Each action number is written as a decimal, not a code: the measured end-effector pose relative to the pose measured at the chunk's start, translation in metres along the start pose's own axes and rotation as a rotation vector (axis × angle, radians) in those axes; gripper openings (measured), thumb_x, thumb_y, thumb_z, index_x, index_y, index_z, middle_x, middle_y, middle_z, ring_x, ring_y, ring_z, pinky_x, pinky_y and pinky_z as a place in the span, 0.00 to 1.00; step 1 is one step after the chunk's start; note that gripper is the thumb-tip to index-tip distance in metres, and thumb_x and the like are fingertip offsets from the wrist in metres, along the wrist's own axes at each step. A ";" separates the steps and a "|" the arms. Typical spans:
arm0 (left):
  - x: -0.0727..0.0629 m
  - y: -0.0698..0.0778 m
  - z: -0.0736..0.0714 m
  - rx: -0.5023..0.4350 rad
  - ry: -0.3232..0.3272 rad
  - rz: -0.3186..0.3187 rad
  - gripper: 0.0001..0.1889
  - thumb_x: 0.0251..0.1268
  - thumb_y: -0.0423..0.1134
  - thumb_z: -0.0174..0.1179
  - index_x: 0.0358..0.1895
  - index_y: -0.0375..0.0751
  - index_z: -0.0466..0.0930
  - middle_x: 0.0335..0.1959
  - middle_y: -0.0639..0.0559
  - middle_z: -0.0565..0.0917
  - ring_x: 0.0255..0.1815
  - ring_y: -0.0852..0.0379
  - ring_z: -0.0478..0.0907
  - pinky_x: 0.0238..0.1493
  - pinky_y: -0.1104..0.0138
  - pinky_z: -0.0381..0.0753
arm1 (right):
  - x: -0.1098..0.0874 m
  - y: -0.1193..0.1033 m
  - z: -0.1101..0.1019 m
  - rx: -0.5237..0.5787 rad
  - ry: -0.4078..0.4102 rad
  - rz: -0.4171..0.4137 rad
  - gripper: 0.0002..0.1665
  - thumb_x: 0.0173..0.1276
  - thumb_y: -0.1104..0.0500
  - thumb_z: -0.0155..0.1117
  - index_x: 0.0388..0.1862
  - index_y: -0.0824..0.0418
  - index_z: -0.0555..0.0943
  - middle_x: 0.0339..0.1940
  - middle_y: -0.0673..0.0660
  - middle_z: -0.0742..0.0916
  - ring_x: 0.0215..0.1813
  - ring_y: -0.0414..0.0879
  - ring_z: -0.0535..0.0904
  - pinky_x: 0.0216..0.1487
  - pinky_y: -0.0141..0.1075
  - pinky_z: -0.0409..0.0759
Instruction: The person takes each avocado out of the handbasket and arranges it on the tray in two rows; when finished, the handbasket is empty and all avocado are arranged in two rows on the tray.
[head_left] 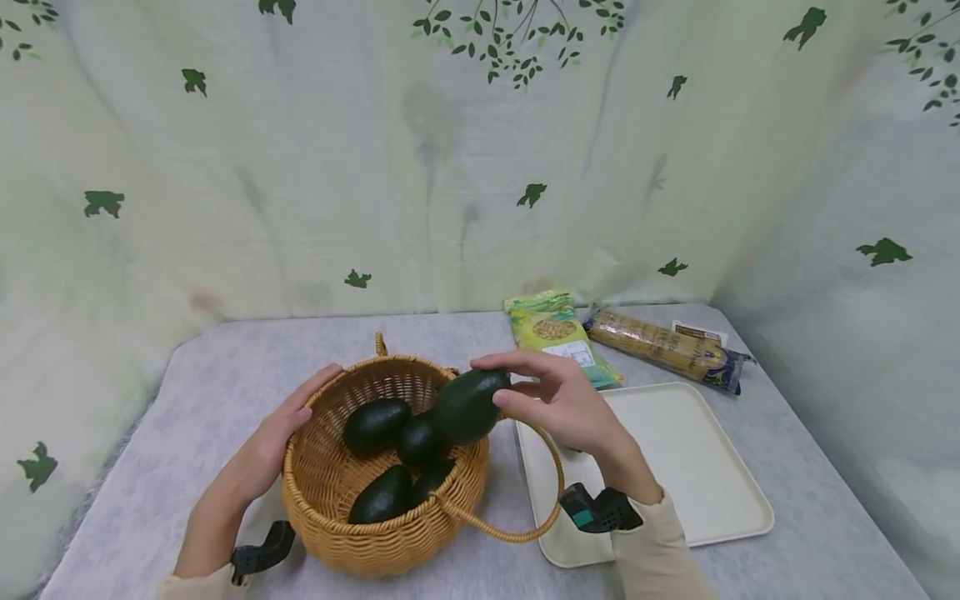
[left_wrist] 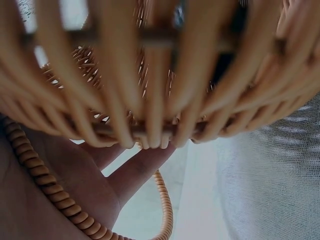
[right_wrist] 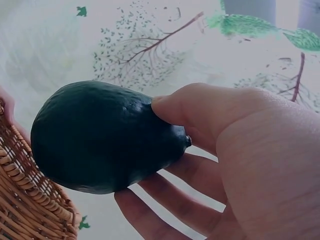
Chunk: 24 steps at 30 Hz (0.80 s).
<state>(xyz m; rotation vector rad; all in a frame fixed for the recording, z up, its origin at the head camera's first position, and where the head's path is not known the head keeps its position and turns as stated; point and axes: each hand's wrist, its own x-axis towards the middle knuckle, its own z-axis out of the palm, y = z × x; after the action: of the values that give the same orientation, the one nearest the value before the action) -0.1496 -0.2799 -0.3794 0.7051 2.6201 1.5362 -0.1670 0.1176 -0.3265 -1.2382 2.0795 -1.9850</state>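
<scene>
My right hand [head_left: 558, 398] pinches a dark green avocado [head_left: 471, 406] by its narrow end, over the right rim of a round wicker basket [head_left: 375, 550]. In the right wrist view, the thumb lies on one side of this avocado [right_wrist: 100, 137] and the fingers on the other, with its stem nub toward the palm. Several more avocados [head_left: 377, 427] lie inside the basket. Against the basket's left rim rests my left hand [head_left: 273, 446], fingers extended along it. The left wrist view has a wicker handle [left_wrist: 62, 202] crossing the palm of this hand [left_wrist: 75, 175].
To the right, a white rectangular tray [head_left: 686, 458] lies under my right forearm. Behind it are a green-and-yellow packet [head_left: 553, 327] and a long pack of pasta [head_left: 660, 343]. The basket's other handle [head_left: 517, 535] hangs outward over the tray's left edge. A patterned cloth backdrop [head_left: 450, 183] encloses the table.
</scene>
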 end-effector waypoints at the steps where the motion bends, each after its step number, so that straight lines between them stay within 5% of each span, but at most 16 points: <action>1: 0.000 0.000 0.000 -0.001 0.000 0.002 0.28 0.87 0.39 0.31 0.84 0.53 0.52 0.83 0.39 0.53 0.75 0.78 0.53 0.64 0.82 0.59 | -0.001 0.000 -0.001 0.000 0.004 0.000 0.21 0.74 0.66 0.65 0.65 0.66 0.81 0.63 0.63 0.85 0.64 0.50 0.82 0.57 0.48 0.84; 24: 0.004 -0.002 0.002 0.019 0.024 0.024 0.27 0.86 0.38 0.31 0.84 0.51 0.54 0.83 0.38 0.55 0.77 0.77 0.51 0.66 0.85 0.54 | -0.007 -0.002 -0.014 0.006 0.046 0.016 0.21 0.74 0.65 0.65 0.64 0.69 0.79 0.64 0.65 0.84 0.66 0.50 0.81 0.61 0.47 0.82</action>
<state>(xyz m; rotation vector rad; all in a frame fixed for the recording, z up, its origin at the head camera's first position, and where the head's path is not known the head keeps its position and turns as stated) -0.1532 -0.2777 -0.3811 0.7261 2.6569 1.5374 -0.1679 0.1333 -0.3258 -1.1827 2.0951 -2.0302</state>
